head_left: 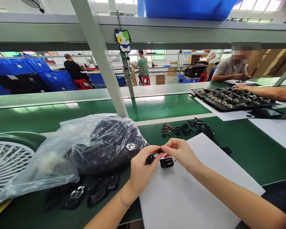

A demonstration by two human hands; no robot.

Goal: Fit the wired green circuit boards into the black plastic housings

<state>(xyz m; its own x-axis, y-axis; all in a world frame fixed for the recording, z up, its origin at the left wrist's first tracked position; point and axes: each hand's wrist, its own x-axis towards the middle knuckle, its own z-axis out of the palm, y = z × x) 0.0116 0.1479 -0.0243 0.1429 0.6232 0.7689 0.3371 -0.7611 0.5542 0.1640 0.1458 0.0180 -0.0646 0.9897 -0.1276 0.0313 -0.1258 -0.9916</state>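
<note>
Above the white sheet [193, 190], my left hand [143, 165] and my right hand [181, 154] meet, fingertips pinching one small black plastic part [160, 150] between them. Its exact kind is too small to make out. Just below the fingers a black housing [166, 163] with metal pieces rests on the sheet, a thin dark wire or pin beside it. Another black piece [149, 159] shows by my left palm, partly covered by the hand. Beyond my hands lie a small pile of metal pins [167, 129] and several loose black parts [201, 125].
A clear plastic bag [105, 143] full of black parts bulges at left, with black casings [73, 197] before it. A white fan grille [9, 165] stands far left. At right, another person's arm [269, 92] reaches over a black tray [235, 98]. A metal post [100, 57] rises ahead.
</note>
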